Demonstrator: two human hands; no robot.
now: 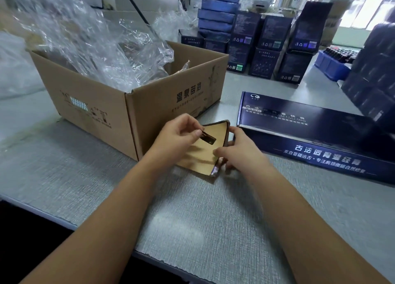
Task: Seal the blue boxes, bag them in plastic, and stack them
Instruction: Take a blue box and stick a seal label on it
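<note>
Pinching a small dark sticker point(208, 138) between thumb and forefinger, our left hand point(179, 132) held it over a tan backing sheet point(198, 157). Our right hand point(239, 149) gripped that sheet's right edge. Just right of that hand lay the blue box point(320, 138), its side reading "古法透骨温经膏"; its far end was cut off. Beyond our left hand a carton point(128, 104) marked "温泉苗浴" held crumpled plastic bags point(96, 44). We could not read the sticker's blurred print.
</note>
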